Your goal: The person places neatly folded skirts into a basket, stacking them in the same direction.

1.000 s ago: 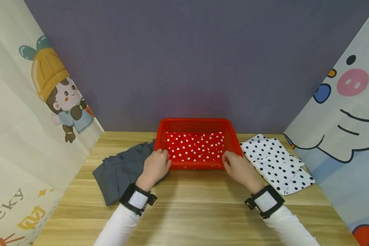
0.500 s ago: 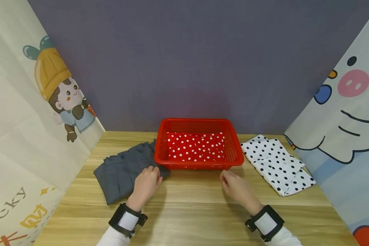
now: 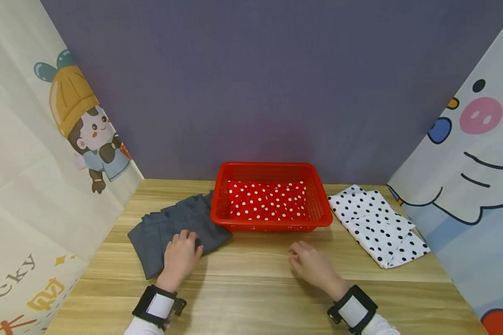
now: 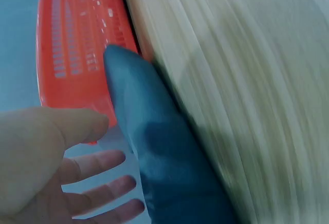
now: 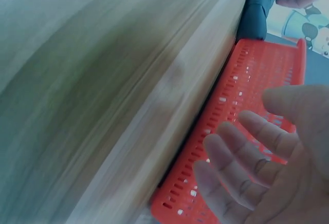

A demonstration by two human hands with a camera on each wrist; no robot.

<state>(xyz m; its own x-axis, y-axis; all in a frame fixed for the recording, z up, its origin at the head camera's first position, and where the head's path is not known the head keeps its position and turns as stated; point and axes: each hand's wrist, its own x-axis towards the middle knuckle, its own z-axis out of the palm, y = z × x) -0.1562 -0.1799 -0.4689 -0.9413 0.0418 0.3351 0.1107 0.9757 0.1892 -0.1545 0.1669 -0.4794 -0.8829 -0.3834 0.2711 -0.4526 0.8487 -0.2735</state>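
A red plastic basket (image 3: pixel 271 225) stands at the back middle of the table with a folded red cloth with white dots (image 3: pixel 266 200) inside. On its left lies a folded dark grey cloth (image 3: pixel 151 237), pleated along its far edge. My left hand (image 3: pixel 179 256) is over the near part of this cloth, fingers loosely bent; the left wrist view shows the fingers (image 4: pixel 97 193) apart from it, holding nothing. My right hand (image 3: pixel 314 265) hovers in front of the basket, its fingers (image 5: pixel 241 157) relaxed around nothing.
A folded white cloth with black dots (image 3: pixel 377 223) lies on the table to the basket's right. The wooden table (image 3: pixel 251 288) ends at a grey back panel (image 3: pixel 268 93). Printed curtains (image 3: pixel 16 153) flank both sides.
Both hands have let go of the basket's front corners and drawn back toward the body. The left has moved left over the grey cloth; the right has shifted slightly left. Both hands' fingers have loosened.
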